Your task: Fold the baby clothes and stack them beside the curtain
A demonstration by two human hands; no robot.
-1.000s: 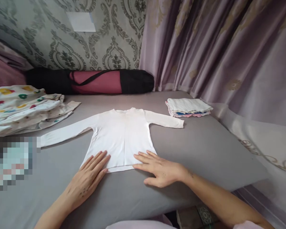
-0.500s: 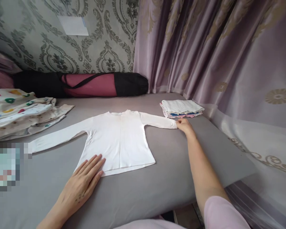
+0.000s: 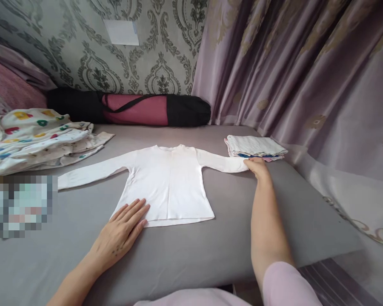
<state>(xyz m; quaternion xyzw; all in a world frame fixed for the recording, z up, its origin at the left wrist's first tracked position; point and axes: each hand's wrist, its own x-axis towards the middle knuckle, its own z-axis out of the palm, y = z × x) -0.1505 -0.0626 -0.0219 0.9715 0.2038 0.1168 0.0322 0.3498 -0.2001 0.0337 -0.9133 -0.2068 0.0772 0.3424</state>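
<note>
A small white long-sleeved shirt [image 3: 166, 182] lies spread flat on the grey bed surface [image 3: 191, 255], its neckline towards the wall and both sleeves stretched out sideways. My left hand [image 3: 126, 225] rests flat with fingers extended on the shirt's near left corner, at the hem. At the right, my right hand [image 3: 257, 165] pinches the cuff of the right sleeve between thumb and fingers. Just behind that cuff sits a stack of folded cloths [image 3: 257, 145], white on top with blue and pink layers below.
A pile of patterned clothes [image 3: 41, 136] lies at the left, with a blurred-out item [image 3: 27, 206] in front of it. Along the wall runs a black and pink cylindrical bag [image 3: 134, 109] with a strap. Purple curtains [image 3: 274, 63] hang at the right beside the bed's edge.
The view has turned slightly left, so everything appears shifted to the right. My left hand stays on the hem and my right hand keeps its pinch on the sleeve cuff.
</note>
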